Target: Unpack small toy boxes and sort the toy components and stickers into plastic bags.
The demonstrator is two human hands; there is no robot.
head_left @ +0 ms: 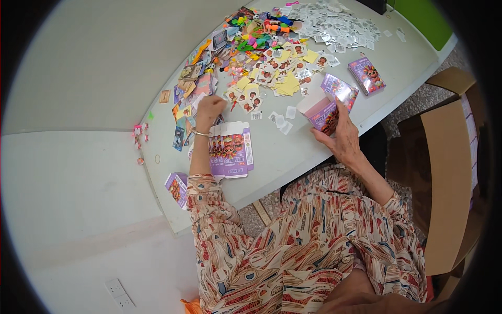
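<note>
Mostly shiny card and plastic on a smooth, dullish table [280, 149].
The small box [326, 120] looks like thin printed card with a glossy face, and the flat boxes [230, 152] look much the same. Stickers [286, 83] seem to be smooth paper, toys [256, 39] bright slick plastic, little packets [340, 26] kinda shiny plastic. Bangle [200, 133] looks like polished metal, shirt [314, 240] is matt cloth, big carton [444, 199] plain matt cardboard.
</note>
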